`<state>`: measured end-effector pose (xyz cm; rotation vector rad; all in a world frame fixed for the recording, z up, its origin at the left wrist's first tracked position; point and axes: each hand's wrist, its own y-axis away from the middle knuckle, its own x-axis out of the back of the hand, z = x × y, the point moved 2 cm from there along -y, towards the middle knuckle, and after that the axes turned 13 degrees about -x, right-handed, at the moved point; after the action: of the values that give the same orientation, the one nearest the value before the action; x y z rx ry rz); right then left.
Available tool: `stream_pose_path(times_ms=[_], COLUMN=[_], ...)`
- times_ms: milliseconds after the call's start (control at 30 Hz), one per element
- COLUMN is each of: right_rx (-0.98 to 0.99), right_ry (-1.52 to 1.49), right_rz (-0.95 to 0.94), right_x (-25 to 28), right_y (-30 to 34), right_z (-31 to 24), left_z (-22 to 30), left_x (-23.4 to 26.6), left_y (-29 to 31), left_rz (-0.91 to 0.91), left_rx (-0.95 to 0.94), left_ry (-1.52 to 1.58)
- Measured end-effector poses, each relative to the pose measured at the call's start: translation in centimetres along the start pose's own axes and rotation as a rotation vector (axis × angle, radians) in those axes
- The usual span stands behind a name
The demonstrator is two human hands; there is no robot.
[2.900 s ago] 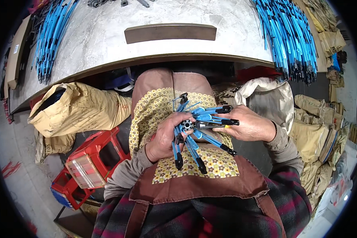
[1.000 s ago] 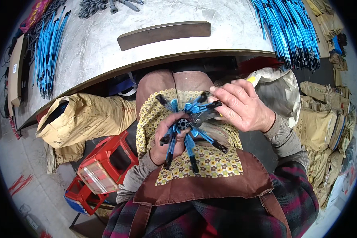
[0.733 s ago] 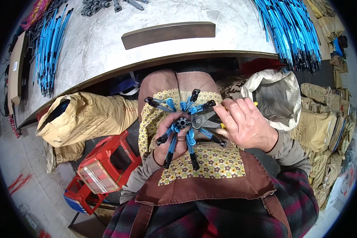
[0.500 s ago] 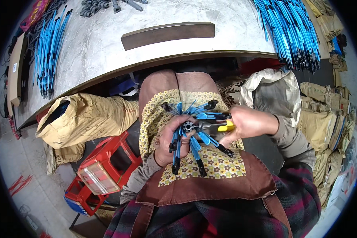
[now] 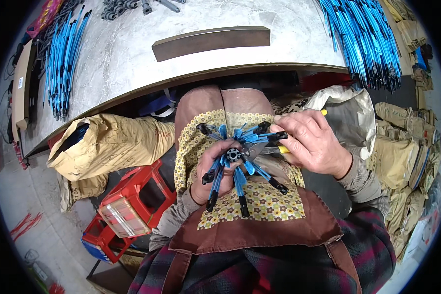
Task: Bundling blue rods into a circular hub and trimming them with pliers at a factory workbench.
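Observation:
My left hand (image 5: 211, 169) is wrapped round the middle of an umbrella frame (image 5: 233, 155) above my lap. Its blue ribs with black tips fan out on all sides of a round black hub with a ring of holes. My right hand (image 5: 314, 143) holds a pair of pliers (image 5: 282, 149) with yellow handles. The metal jaws lie beside the hub, on its right, among the ribs. Whether they touch a rib or the hub I cannot tell. My right palm and fingers hide much of the handles.
Ahead is a table (image 5: 112, 54) bearing a dark curved bar (image 5: 211, 41) and bundles of blue ribs (image 5: 365, 44) at both sides. Grey parts (image 5: 118, 7) lie at its far edge. A yellow sack (image 5: 115, 147) and red stool (image 5: 132, 196) stand left; an open pale sack (image 5: 345, 117) stands right.
My right hand has turned and shifted upward on the pliers, its back and fingers now showing. The handles have spread apart. My left hand keeps its grip on the frame.

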<state>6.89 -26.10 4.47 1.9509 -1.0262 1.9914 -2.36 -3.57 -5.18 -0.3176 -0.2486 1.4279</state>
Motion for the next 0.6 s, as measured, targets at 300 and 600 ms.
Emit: stream_pose_path(times_ms=[300,600], right_rx=[-0.342,-0.403], right_ry=[-0.402,-0.309], right_rz=[-0.625,-0.47], right_x=[-0.7,-2.4], right_y=[1.4,0.3], right_z=[-1.0,-0.6], left_z=[0.1,-0.2], left_x=[-0.4,0.6], left_y=[0.0,-2.1], left_rz=[0.038,0.168], left_rx=[0.003,0.032], left_ry=[0.163,0.148])
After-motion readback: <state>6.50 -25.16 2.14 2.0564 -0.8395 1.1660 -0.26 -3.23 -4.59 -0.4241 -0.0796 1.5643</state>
